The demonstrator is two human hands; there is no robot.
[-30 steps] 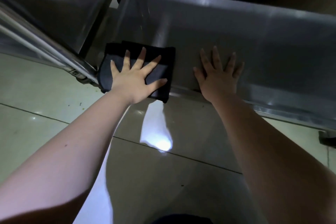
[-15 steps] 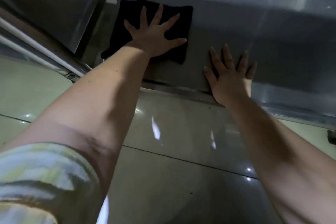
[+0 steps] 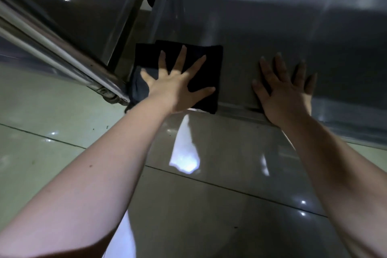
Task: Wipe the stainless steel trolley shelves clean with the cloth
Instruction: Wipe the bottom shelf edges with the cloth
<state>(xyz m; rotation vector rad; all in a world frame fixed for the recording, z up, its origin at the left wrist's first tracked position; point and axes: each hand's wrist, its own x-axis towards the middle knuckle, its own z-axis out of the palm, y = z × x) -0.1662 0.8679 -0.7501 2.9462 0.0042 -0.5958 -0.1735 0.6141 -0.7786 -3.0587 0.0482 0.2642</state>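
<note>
The dark cloth [image 3: 209, 63] lies folded and flat on the steel shelf [image 3: 272, 33], at its left front corner. It looks almost square, so no long side can be told. Its sides run straight along the shelf's front lip [image 3: 234, 111], and its near edge hangs a little over that lip. The left hand [image 3: 176, 88] presses flat on the cloth with fingers spread wide. The right hand [image 3: 282, 94] lies flat on bare steel by the lip, fingers spread, near the cloth but not touching. Shiny bars [image 3: 52, 48] stand just left of the cloth. Bare shelf stretches to the right and farther back. The tiled floor [image 3: 62, 121] is below.
</note>
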